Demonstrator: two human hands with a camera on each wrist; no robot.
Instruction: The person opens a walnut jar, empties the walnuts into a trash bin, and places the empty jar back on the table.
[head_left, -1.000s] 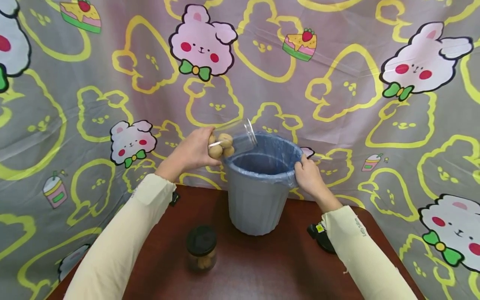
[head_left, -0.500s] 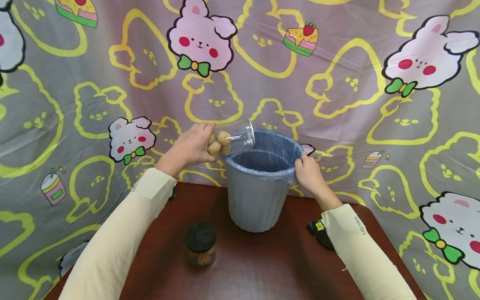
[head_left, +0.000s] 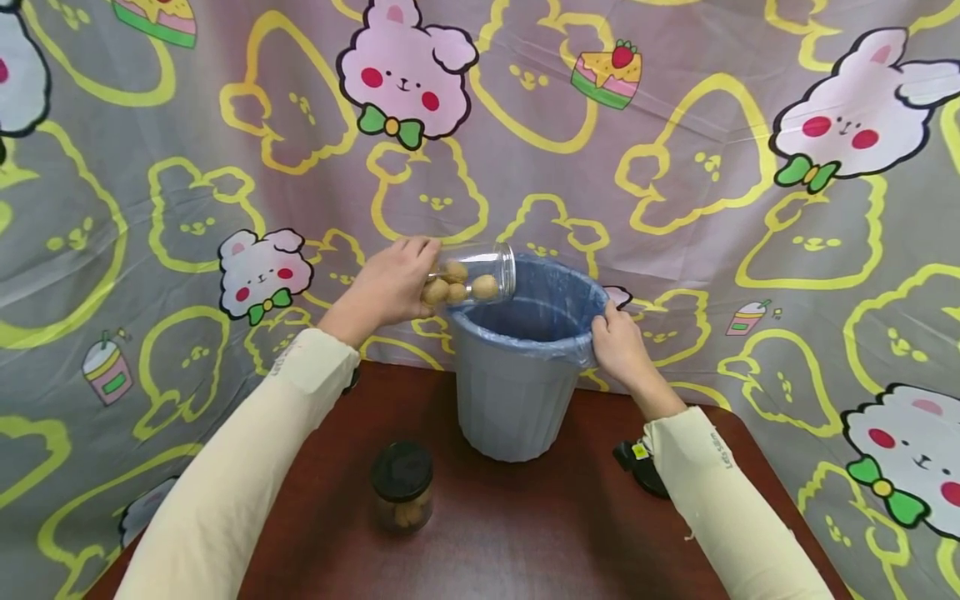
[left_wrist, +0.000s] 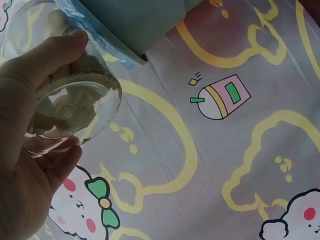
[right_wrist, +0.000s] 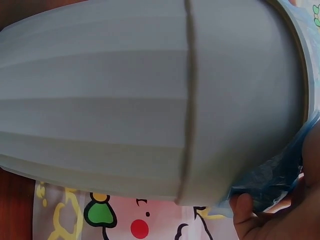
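Jar (head_left: 477, 265) tipped sideways, base (left_wrist: 70, 107) in left grip (head_left: 395, 282) — mouth (head_left: 509, 272) toward bin (head_left: 516, 400).

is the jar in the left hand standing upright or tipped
Tipped. The jar lies nearly sideways in the left hand, its mouth toward the bin, with tan balls along its lower side.

Right cuff (head_left: 681, 437), "Let's slim", left cuff (head_left: 321, 363), blurred

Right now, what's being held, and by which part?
Left fingers grip the clear jar around its base end; right fingers grip the gray bin by its rim, blue liner included.
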